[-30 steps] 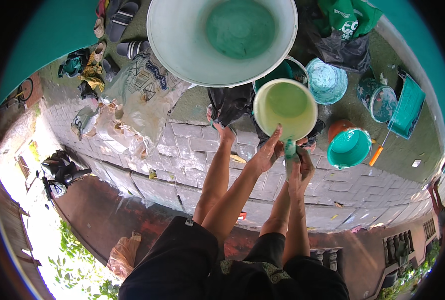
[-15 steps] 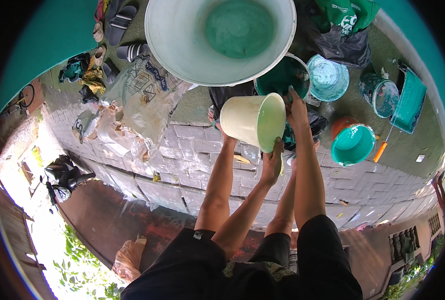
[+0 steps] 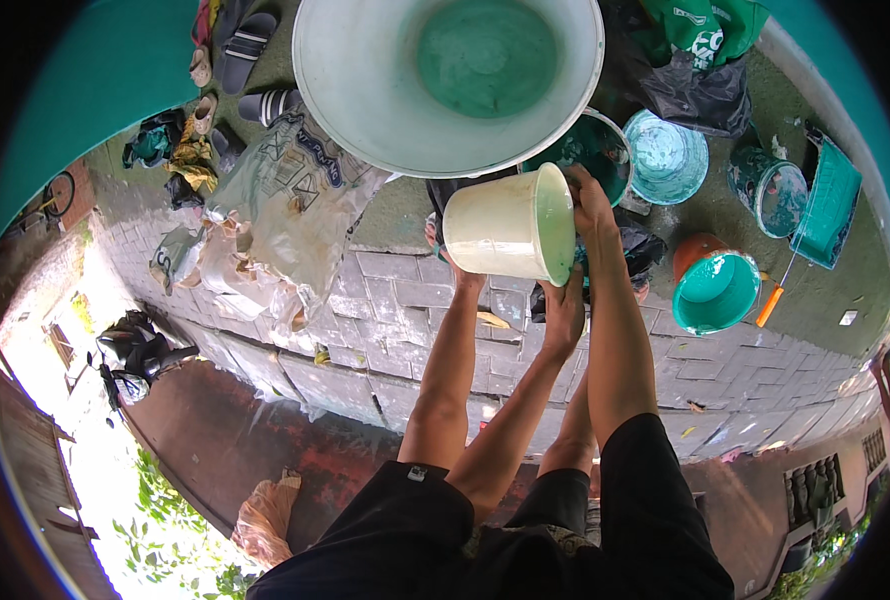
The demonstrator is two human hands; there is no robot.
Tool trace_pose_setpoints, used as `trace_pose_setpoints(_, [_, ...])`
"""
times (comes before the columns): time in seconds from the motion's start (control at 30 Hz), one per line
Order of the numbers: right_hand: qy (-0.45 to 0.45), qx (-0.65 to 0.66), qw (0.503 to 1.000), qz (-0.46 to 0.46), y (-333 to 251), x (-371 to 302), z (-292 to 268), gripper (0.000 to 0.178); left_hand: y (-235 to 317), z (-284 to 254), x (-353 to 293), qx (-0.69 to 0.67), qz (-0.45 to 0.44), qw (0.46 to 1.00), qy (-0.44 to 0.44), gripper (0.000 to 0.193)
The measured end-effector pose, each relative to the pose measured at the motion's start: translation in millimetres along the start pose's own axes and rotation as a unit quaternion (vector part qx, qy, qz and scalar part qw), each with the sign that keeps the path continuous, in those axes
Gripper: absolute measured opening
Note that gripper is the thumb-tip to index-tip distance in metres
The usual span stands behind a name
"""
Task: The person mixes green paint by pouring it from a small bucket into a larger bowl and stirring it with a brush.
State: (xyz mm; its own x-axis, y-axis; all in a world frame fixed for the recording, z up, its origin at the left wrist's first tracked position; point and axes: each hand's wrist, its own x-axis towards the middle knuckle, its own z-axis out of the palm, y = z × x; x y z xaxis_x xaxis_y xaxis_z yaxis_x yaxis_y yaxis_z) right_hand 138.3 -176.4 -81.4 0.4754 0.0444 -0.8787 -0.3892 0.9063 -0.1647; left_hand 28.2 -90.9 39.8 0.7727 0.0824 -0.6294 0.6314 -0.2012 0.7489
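Observation:
A cream plastic bucket [image 3: 492,229] lies tipped on its side in the air, its mouth turned to the right and partly facing away. My left hand [image 3: 565,310] supports the rim from below, fingers mostly behind it. At the upper edge of the mouth, my right hand [image 3: 591,207] is closed on the rim. Just beyond stands a large white tub [image 3: 365,90] with green liquid in its bottom. Behind my right hand, a dark-green-lined bucket [image 3: 605,150] is partly hidden by the tub and the cream bucket.
A paint-smeared pail [image 3: 668,160], an orange bucket with turquoise inside [image 3: 710,300], a paint-coated can [image 3: 780,195] and a turquoise roller tray [image 3: 833,200] stand to the right. An orange-handled roller [image 3: 769,306] leans there. Crumpled plastic sheeting [image 3: 300,215] and slippers [image 3: 245,50] lie left.
The cream bucket has turned so that less of its inside shows. My right hand has come into contact with its rim, and my left hand has shifted slightly under it.

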Motion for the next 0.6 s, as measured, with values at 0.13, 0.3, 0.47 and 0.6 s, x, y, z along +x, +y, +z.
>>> trace_pose_setpoints(0.13, [-0.143,0.032,0.988,-0.045,1.0,2.7,-13.1,0.009,36.0,-5.7,-1.2,-0.055,-0.092,0.993,-0.054,0.027])
trace_pose_setpoints(0.3, [0.038,0.014,0.999,-0.004,-0.9,-11.2,24.2,0.014,3.4,-4.6,-2.2,-0.008,-0.021,1.000,0.001,0.026])
trace_pose_setpoints(0.47, [-0.307,0.188,0.932,0.028,4.9,24.3,-38.3,0.022,12.9,-4.6,-5.1,-0.004,-0.041,0.999,-0.028,0.026])
trace_pose_setpoints(0.6, [-0.019,0.082,0.995,0.047,-0.2,-17.0,38.3,0.024,9.4,-8.9,-1.2,0.051,-0.010,0.999,-0.001,0.024])
